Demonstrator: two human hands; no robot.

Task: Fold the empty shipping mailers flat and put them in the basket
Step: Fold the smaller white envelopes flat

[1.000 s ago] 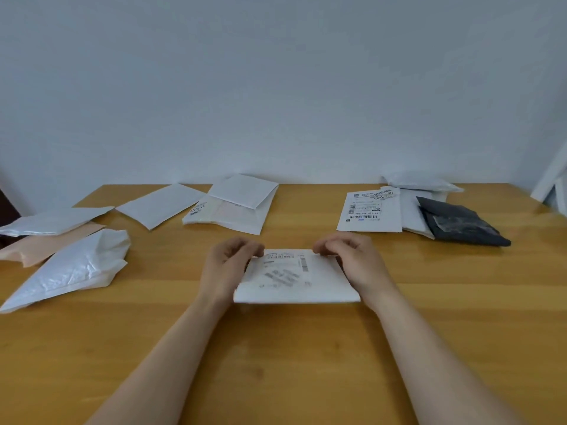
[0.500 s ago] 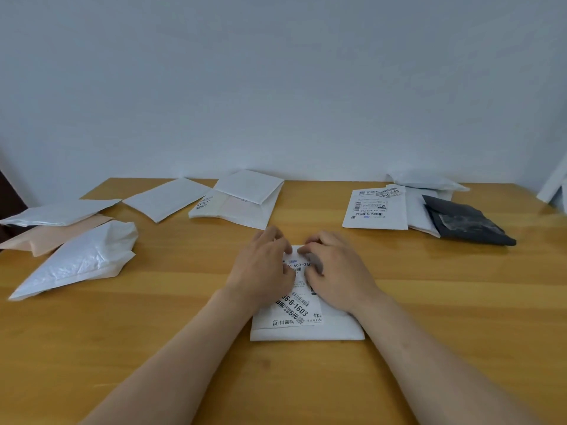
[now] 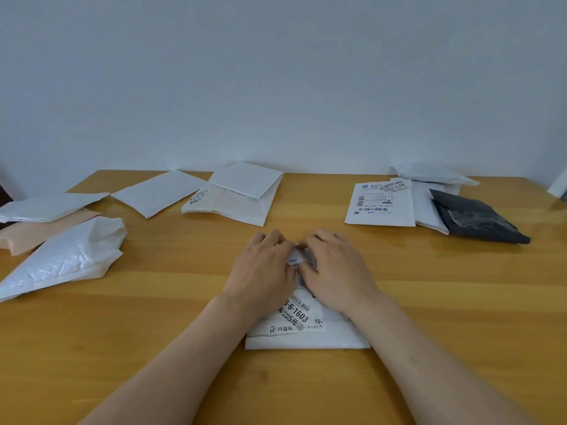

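The left hand (image 3: 264, 271) and right hand (image 3: 334, 268) press the white mailer (image 3: 306, 338) flat on the surface (image 3: 460, 302). All fingers (image 3: 274, 238) lie extended, gripping nothing.

Upper half of white mailer (image 3: 306, 340) being covered by left hand (image 3: 264, 277) and right hand (image 3: 334, 271); label (image 3: 297, 317) print being partly hidden. Crumpled mailer (image 3: 61, 262) and beige mailer (image 3: 36, 231) being cut off at left frame edge; white object (image 3: 557, 187) being cropped at right edge.
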